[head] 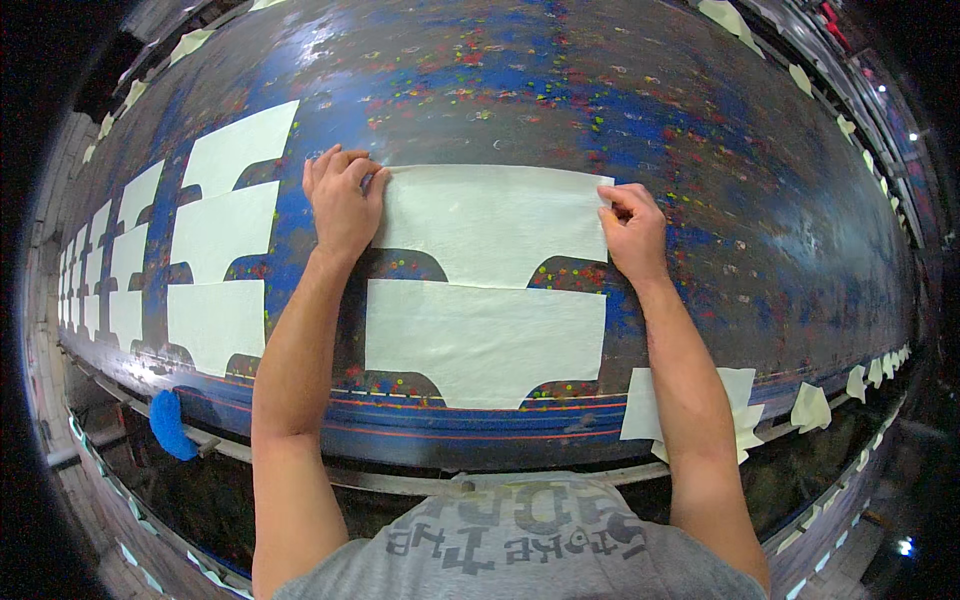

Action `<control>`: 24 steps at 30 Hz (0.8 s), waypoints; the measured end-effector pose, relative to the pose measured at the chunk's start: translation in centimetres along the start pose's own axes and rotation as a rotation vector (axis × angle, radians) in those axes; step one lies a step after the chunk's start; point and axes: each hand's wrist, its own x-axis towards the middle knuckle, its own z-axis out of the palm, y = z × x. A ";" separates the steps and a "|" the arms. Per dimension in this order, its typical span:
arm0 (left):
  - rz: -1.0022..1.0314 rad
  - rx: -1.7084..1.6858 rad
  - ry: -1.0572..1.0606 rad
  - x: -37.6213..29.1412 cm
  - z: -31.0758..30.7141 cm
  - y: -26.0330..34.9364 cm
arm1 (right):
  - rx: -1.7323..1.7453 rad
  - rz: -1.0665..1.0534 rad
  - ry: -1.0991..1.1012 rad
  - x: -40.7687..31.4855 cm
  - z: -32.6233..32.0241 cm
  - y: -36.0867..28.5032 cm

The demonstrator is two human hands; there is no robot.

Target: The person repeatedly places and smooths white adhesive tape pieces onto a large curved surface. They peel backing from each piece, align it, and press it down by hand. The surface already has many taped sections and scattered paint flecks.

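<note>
A pale, cut fabric panel (495, 217) lies in front of me on a long paint-stained table (757, 300), with curved cut-outs at its two near corners. My left hand (343, 199) pinches its far left corner between thumb and fingers. At the far right corner, my right hand (637, 232) grips the edge the same way. The panel's narrow near end meets the far edge of a second panel (484, 330) of like shape, which lies flat and closer to me. Beneath my right forearm, a loose fabric piece (641, 405) is partly hidden.
To the left, columns of similar panels (217, 322) run along the table. A blue sponge-like object (172, 425) sits at the near edge. Fabric scraps (810, 407) hang along the near rail on the right, and more scraps (731, 22) line the far edge.
</note>
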 end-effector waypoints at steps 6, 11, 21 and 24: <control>0.119 0.136 -0.187 -2.3 -1.6 5.4 | -0.040 0.012 -0.053 0.1 -0.2 0.2; 0.479 -0.094 -0.649 -6.3 -2.6 14.2 | -0.055 -0.086 -0.062 -0.5 -1.0 -2.1; 0.642 -0.138 -0.516 -3.4 2.9 24.6 | -0.111 0.011 -0.020 -7.6 -11.3 -3.4; 0.598 -0.084 -0.503 -2.5 3.9 25.9 | -0.322 0.115 0.136 -11.0 -18.4 0.2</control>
